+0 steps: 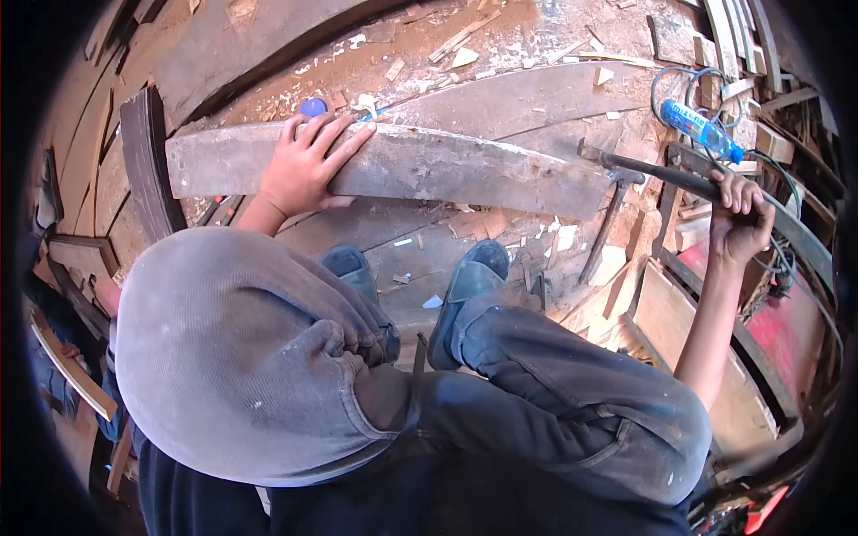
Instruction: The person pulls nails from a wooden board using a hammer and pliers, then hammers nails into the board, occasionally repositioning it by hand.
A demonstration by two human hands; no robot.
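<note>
My left hand [316, 161] lies on a long, curved, weathered wooden plank [447, 170], fingers spread across its face and thumb by its near edge. At the right, my right hand [742, 214] is closed around the dark handle of a hammer [661, 170]. The hammer's blurred head hangs over the plank's right end. Just below that head, a second hammer [606, 228] rests near the plank's end with its handle towards me. A round blue object [313, 108] lies beyond my left fingers, beside a thin blue item [374, 114].
A labelled blue plastic bottle [702, 131] lies by a coiled cable [695, 76] at the upper right. A dark board [150, 156] stands at the plank's left end. Wood scraps and sawdust [500, 40] litter the ground. My slippered feet [474, 286] are below the plank.
</note>
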